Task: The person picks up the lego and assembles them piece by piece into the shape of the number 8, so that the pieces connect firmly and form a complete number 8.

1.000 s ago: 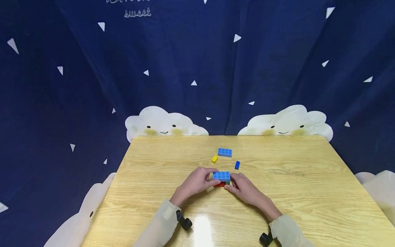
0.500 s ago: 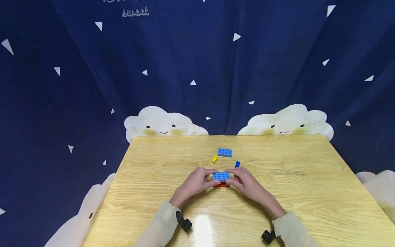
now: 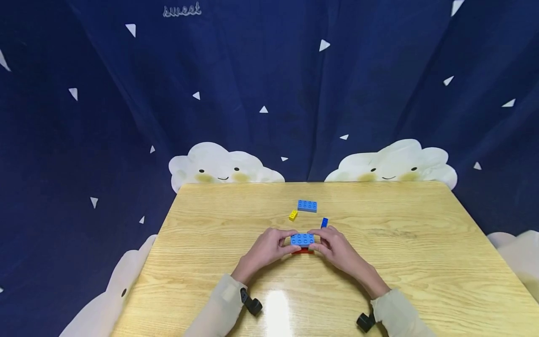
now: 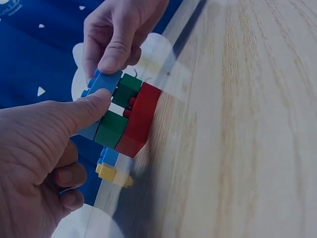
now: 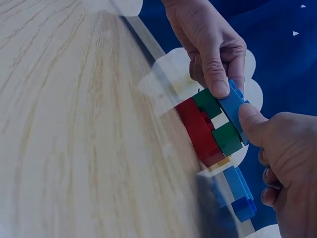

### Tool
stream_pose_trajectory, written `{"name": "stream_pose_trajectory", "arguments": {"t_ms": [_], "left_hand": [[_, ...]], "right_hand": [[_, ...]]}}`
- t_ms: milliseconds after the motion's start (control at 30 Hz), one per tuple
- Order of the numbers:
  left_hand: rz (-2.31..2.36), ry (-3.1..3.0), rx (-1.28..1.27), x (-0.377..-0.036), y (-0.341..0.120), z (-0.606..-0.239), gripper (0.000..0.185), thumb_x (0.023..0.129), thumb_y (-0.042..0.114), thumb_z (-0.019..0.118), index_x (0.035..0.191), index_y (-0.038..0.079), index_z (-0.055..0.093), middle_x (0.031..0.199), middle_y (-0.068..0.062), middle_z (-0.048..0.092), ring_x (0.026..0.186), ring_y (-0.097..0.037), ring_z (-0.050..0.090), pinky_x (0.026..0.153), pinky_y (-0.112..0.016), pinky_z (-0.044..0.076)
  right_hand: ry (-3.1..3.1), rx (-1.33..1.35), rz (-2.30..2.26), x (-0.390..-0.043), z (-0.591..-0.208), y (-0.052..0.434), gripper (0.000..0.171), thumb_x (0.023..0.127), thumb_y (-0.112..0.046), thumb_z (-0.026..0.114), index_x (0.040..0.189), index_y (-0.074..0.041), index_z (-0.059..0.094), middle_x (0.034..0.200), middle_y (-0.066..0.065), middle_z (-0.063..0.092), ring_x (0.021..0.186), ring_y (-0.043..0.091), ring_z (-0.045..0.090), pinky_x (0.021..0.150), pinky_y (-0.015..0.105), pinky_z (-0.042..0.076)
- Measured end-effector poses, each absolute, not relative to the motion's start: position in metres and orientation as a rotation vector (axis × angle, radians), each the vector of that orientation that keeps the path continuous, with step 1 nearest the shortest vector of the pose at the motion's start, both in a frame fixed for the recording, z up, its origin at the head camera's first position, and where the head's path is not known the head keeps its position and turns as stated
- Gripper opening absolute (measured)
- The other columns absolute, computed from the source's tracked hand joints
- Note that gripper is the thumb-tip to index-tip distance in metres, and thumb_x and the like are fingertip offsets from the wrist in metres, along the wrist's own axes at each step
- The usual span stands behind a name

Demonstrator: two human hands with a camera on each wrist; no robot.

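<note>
Now the left hand (image 3: 269, 246) pinches the brick stack (image 3: 302, 243) at mid-counter (image 3: 421, 262); right hand (image 3: 337, 248), whose fingers have wrapped over the stack's far edge, clamps the blue top plate, likely seating it.

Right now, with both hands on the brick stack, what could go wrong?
1. Both thumbs press the blue plate onto two green bricks with a gap between them; uneven pressure may tilt it.
2. The stack rests on the table only by its red base, so it may slide.
</note>
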State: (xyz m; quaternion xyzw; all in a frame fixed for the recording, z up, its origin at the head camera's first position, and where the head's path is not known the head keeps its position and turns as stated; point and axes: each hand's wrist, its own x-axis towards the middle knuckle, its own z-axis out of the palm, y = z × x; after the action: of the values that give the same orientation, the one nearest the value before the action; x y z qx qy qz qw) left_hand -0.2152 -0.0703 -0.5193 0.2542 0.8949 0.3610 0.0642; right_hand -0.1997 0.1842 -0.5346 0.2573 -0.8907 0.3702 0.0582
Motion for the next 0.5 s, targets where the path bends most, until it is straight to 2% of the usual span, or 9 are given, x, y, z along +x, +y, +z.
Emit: {"name": "stream_pose_trajectory", "arguments": {"t_ms": [267, 500], "left_hand": [[1.075, 2.724, 0.789, -0.216, -0.070, -0.520, 0.049, 0.093, 0.044, 0.078, 0.135, 0.019, 0.072, 0.057, 0.010, 0.040, 0.050, -0.003, 0.032, 0.048, -0.020, 0.028], [1.089, 2.735, 0.801, -0.216, -0.071, -0.524, 0.051, 0.094, 0.043, 0.078, 0.137, 0.016, 0.071, 0.058, 0.010, 0.040, 0.051, -0.003, 0.032, 0.049, -0.021, 0.028]], "right_hand": [[-2.611, 0.825, 1.142, -0.202, -0.542, 0.185, 0.039, 0.092, -0.024, 0.081, 0.128, -0.011, 0.073, 0.076, -0.013, 0.047, 0.071, 0.005, 0.043, 0.062, 0.024, 0.040], [-2.575, 0.830, 1.151, -0.203, -0.546, 0.183, 0.039, 0.091, -0.022, 0.082, 0.127, -0.009, 0.073, 0.074, -0.013, 0.046, 0.068, 0.004, 0.042, 0.060, 0.024, 0.039]]}}
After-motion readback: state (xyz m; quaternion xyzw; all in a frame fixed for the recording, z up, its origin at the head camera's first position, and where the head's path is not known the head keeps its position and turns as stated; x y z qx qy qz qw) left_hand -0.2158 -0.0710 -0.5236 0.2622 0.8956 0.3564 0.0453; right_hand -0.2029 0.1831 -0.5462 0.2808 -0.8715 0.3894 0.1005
